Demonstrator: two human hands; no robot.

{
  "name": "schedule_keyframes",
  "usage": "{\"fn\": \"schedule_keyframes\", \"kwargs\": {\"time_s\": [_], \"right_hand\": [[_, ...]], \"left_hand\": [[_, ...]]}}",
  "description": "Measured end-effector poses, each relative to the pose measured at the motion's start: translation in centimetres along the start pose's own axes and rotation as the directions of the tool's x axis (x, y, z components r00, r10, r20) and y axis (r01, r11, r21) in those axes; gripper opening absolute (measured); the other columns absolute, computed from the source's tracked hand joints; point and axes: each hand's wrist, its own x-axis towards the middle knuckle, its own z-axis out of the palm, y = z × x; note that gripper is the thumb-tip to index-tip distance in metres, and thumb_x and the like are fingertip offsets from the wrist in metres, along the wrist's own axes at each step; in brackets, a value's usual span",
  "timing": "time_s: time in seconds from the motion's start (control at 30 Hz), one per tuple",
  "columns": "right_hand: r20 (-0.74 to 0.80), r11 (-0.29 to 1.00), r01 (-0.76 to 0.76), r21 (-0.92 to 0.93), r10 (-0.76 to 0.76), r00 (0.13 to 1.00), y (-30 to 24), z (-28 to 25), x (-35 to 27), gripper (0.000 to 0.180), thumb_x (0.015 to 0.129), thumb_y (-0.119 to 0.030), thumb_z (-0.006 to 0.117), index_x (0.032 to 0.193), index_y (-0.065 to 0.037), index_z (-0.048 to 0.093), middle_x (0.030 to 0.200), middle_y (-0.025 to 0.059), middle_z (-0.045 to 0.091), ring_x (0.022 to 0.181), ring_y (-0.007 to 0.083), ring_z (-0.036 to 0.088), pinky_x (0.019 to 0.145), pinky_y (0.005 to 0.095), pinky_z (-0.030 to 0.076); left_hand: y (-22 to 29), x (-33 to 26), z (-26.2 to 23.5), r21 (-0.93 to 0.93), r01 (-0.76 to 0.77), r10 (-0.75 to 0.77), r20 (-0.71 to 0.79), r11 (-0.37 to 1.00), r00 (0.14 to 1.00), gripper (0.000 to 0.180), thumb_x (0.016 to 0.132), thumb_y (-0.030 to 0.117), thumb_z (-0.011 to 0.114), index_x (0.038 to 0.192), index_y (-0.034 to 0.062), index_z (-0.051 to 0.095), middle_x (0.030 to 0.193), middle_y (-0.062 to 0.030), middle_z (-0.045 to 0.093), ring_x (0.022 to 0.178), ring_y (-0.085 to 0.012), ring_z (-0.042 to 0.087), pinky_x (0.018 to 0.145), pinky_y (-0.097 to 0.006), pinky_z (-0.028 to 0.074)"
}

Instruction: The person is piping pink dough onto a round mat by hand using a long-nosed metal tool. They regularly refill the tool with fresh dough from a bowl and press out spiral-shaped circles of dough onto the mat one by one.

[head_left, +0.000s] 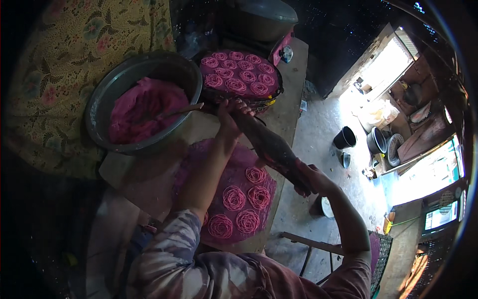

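Both my hands are wrapped round a long dark tool (271, 144), which slants between them, its long axis running from half past ten to half past four. My left hand (229, 115) grips the upper end, my right hand (314, 180) the lower. Toward seven lies a violet sheet (243, 157) with pink coils (234, 198); toward ten, a basin (102, 107) of pink dough (149, 102); toward eleven, another coil-covered tray (238, 68).

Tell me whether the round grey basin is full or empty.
Neither, only partly full: the basin holds a mound of pink dough, with bare inner wall showing above it.
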Motion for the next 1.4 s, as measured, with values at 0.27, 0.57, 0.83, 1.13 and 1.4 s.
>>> {"fn": "schedule_keyframes", "kwargs": {"time_s": [0.27, 0.57, 0.83, 1.13, 1.4], "right_hand": [[0.012, 0.996, -0.044, 0.071, 0.043, 0.999, 1.7, -1.0, -1.4, 0.063, 0.091, -0.061, 0.04, 0.087, -0.002, 0.061, 0.055, 0.0062, 0.057, 0.042, 0.0132, 0.053, 0.039, 0.0258, 0.041], [-0.007, 0.998, 0.001, 0.056, 0.0, 1.0, 3.7, 0.7, 4.3, 0.063, 0.089, -0.063, 0.042, 0.086, -0.002, 0.06, 0.054, 0.0058, 0.056, 0.041, 0.013, 0.053, 0.039, 0.0265, 0.042], [0.16, 0.978, -0.024, 0.207, -0.01, 0.987, 2.1, 1.4, 3.4, 0.064, 0.094, -0.06, 0.029, 0.096, -0.003, 0.058, 0.062, 0.0084, 0.059, 0.046, 0.015, 0.056, 0.039, 0.0267, 0.042], [0.155, 0.995, -0.083, 0.056, 0.073, 0.985, 2.0, 5.0, 4.1, 0.071, 0.092, -0.066, 0.025, 0.09, -0.004, 0.059, 0.056, 0.0069, 0.056, 0.042, 0.0157, 0.053, 0.038, 0.0272, 0.041], [0.032, 0.998, -0.065, -0.016, 0.066, 0.997, 1.4, 6.6, 2.2, 0.071, 0.092, -0.066, 0.028, 0.082, -0.002, 0.06, 0.052, 0.005, 0.053, 0.042, 0.0136, 0.052, 0.04, 0.0277, 0.042]], "left_hand": [[-2.5, -2.1, -0.3, -0.064, 0.008, -0.019, -0.179, 0.998, 0.984, 0.025, 0.081, 0.036, 0.052, 0.079, 0.0115, 0.049, 0.067, 0.002, 0.047, 0.062, -0.0149, 0.048, 0.068, -0.033, 0.039], [0.8, -0.8, -4.1, 0.044, -0.044, 0.051, -0.191, 0.998, 0.98, 0.03, 0.082, 0.038, 0.053, 0.081, 0.0084, 0.052, 0.066, 0.0012, 0.048, 0.057, -0.0144, 0.045, 0.065, -0.033, 0.039], [3.4, -1.8, 1.1, 0.057, -0.017, 0.02, -0.064, 0.998, 0.998, 0.023, 0.082, 0.033, 0.056, 0.082, 0.0102, 0.051, 0.066, 0.0017, 0.046, 0.061, -0.0138, 0.047, 0.068, -0.032, 0.04], [5.6, -3.6, -4.6, -0.076, 0.025, -0.031, -0.087, 0.997, 0.996, 0.023, 0.082, 0.031, 0.051, 0.084, 0.0089, 0.055, 0.064, 0.0007, 0.045, 0.058, -0.0145, 0.045, 0.064, -0.033, 0.04], [6.1, -4.3, -1.5, -0.005, 0.092, -0.091, 0.083, 0.996, 0.992, 0.015, 0.085, 0.028, 0.047, 0.083, 0.0137, 0.047, 0.065, 0.0037, 0.042, 0.06, -0.0122, 0.044, 0.069, -0.032, 0.039]]}}
